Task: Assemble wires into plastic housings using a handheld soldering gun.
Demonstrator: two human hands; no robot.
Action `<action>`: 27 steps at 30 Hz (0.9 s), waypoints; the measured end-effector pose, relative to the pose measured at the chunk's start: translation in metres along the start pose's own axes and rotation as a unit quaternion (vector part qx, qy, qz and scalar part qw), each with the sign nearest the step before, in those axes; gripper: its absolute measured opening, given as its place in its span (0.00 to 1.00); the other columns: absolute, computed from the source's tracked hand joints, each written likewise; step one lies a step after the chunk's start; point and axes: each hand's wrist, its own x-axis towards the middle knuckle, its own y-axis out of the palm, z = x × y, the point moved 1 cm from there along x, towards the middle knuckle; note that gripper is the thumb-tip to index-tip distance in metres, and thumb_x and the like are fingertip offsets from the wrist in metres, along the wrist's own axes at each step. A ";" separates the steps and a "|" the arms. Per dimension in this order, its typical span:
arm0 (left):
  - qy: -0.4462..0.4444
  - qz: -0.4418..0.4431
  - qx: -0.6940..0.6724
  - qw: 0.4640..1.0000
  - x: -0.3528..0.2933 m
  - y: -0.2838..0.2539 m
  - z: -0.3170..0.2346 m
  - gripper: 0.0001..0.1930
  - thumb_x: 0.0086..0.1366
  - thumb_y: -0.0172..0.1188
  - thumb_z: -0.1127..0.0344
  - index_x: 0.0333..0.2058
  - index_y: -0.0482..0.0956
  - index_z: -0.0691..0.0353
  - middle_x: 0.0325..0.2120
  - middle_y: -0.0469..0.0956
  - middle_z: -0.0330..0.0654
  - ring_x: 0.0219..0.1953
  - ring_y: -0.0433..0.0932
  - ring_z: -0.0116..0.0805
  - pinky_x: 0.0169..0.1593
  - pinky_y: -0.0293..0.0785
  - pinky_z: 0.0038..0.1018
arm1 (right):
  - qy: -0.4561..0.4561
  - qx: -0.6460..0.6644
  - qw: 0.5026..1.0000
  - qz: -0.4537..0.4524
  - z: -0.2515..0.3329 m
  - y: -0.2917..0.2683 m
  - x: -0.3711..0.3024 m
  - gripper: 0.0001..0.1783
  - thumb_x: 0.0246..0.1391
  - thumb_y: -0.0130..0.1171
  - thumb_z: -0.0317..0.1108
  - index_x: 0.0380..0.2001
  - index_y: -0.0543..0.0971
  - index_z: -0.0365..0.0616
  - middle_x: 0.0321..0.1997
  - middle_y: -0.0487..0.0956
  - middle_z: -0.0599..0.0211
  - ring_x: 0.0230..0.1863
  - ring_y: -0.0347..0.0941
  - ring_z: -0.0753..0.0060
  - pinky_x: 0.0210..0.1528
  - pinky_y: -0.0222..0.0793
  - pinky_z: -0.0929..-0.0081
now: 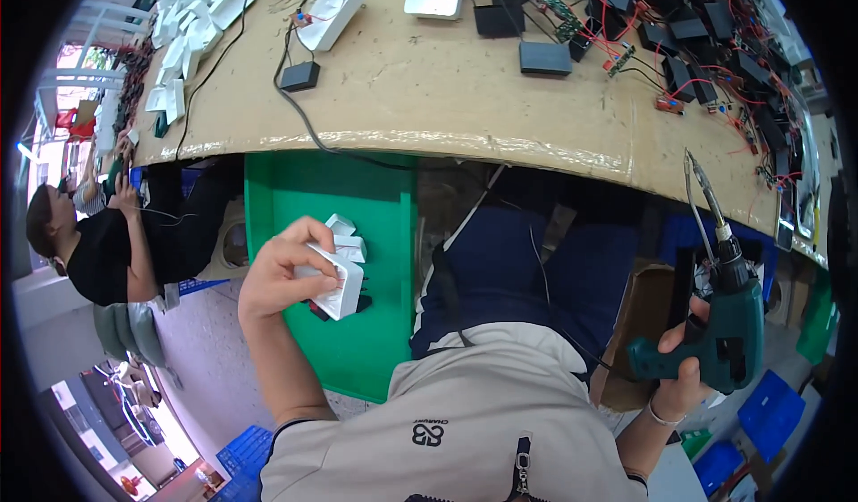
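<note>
My left hand (281, 269) is closed round a small white plastic housing (352, 289), with fingertips pressed inside its open side. It is held above the green bin (384, 350), in which more white housings (350, 244) and some dark and red pieces lie, partly hidden by the hand. Off to the right, my right hand (679, 381) grips the handle of a dark green soldering gun (737, 328). The gun's long metal tip (704, 185), with a thin feed tube beside it, points up toward the table's edge.
On the cardboard-covered table (429, 104) lie a heap of white housings (201, 24), a black box with wires (300, 75), and a pile of black boxes with red wires and circuit boards (688, 33). A black cable (299, 113) crosses the near edge. Another person (107, 243) sits at left.
</note>
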 end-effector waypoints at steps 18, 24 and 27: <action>0.036 -0.332 0.403 0.852 0.254 0.011 -0.066 0.15 0.55 0.48 0.67 0.40 0.67 0.68 0.34 0.71 0.61 0.40 0.70 0.53 0.42 0.65 0.40 | 0.006 0.007 1.000 -0.022 -0.004 0.010 0.015 0.38 0.41 0.63 0.43 0.49 0.60 0.32 0.44 0.70 0.47 0.23 0.70 0.78 0.22 0.68 0.86; 0.151 -0.366 0.323 0.860 0.198 0.003 -0.062 0.10 0.56 0.48 0.71 0.37 0.71 0.66 0.31 0.72 0.50 0.35 0.72 0.46 0.39 0.67 0.34 | 0.012 0.005 1.000 -0.024 -0.012 0.001 0.025 0.37 0.41 0.62 0.43 0.49 0.60 0.30 0.44 0.70 0.46 0.23 0.70 0.77 0.22 0.68 0.85; 0.218 -0.316 0.277 0.881 0.184 0.032 -0.069 0.09 0.54 0.49 0.74 0.36 0.72 0.65 0.31 0.71 0.49 0.33 0.72 0.43 0.38 0.67 0.31 | 0.009 0.010 1.000 -0.021 -0.014 -0.002 0.030 0.37 0.42 0.62 0.43 0.49 0.60 0.29 0.44 0.69 0.46 0.23 0.70 0.77 0.22 0.68 0.85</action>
